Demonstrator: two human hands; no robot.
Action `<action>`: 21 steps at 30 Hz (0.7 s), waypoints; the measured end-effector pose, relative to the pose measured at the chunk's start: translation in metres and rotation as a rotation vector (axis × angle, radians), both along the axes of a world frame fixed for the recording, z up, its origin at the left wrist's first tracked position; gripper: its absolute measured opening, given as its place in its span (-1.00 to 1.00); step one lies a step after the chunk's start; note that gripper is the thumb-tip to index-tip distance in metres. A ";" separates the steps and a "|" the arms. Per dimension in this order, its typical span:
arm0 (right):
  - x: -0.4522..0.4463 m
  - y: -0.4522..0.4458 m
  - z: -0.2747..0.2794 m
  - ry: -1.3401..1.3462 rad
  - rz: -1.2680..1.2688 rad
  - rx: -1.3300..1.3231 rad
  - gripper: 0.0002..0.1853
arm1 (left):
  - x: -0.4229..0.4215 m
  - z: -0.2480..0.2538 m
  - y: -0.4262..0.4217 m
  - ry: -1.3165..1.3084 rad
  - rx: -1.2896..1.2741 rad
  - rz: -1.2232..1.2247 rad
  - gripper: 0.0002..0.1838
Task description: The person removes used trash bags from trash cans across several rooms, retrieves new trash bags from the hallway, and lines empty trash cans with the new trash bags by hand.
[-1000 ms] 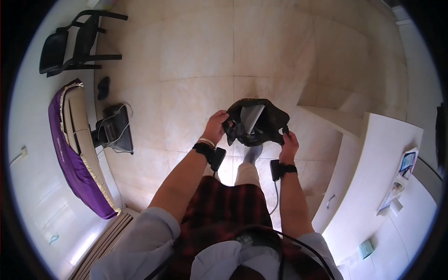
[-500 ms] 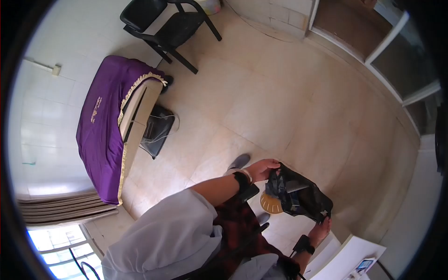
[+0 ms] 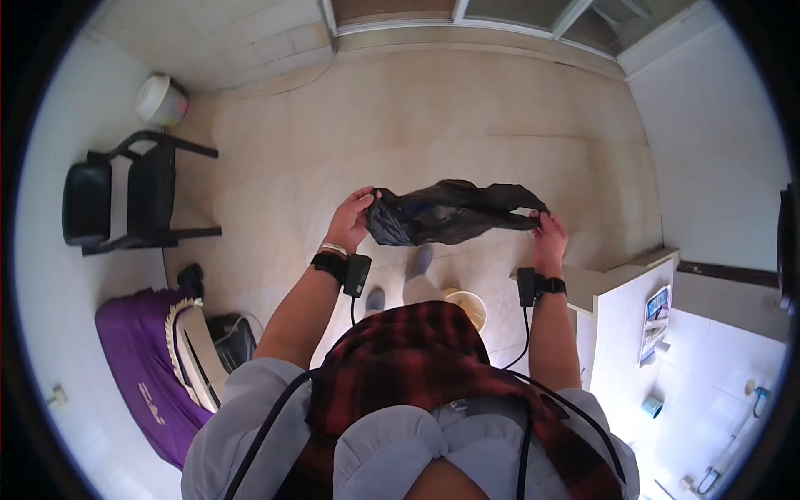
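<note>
A black plastic bag (image 3: 442, 212) is stretched sideways in the air between my two hands. My left hand (image 3: 352, 218) pinches its left end between thumb and fingers. At the other end, my right hand (image 3: 549, 237) grips a corner of the bag near a gap in the plastic. What lies inside the bag cannot be made out now. Both wrists carry black strapped devices with cables. Below the bag, partly hidden by my checked apron (image 3: 408, 342), a yellowish bin (image 3: 473, 305) stands on the floor by my feet.
To the left stand a black armchair (image 3: 154, 196), a white bucket (image 3: 161, 101) and an object under a purple cover (image 3: 137, 367). A white cabinet (image 3: 621, 325) is close on my right. Glass doors (image 3: 500, 15) run along the far side of the tiled floor (image 3: 400, 125).
My view has turned to the right, and the armchair now appears lower left. The bag has gone from hanging with its mouth showing to being stretched out flatter between both hands.
</note>
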State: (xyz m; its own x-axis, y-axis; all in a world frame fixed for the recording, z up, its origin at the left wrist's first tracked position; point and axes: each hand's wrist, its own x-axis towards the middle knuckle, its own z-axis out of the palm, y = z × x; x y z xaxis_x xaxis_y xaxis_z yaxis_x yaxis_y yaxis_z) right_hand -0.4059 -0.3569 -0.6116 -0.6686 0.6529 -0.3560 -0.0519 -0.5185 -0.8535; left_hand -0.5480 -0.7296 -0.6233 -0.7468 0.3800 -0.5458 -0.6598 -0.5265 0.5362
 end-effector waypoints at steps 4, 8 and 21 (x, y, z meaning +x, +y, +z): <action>-0.033 0.057 0.001 -0.049 0.061 0.080 -0.97 | -0.056 0.022 0.080 0.081 0.004 -0.066 -0.68; -0.057 0.150 -0.049 0.049 0.022 0.010 -0.99 | -0.104 0.031 0.180 0.178 0.005 -0.143 -0.75; 0.000 0.412 -0.057 -0.408 -0.503 -0.022 -0.84 | -0.212 0.018 0.610 0.013 -0.013 -0.747 -0.82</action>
State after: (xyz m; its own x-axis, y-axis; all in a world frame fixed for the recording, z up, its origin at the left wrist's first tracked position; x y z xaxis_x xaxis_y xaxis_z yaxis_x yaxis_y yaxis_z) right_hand -0.4057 0.0546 -0.6688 -0.0914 0.8408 -0.5335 0.0334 -0.5329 -0.8455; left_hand -0.7605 -0.1195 -0.6051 -0.2989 0.7819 -0.5471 -0.8331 0.0658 0.5492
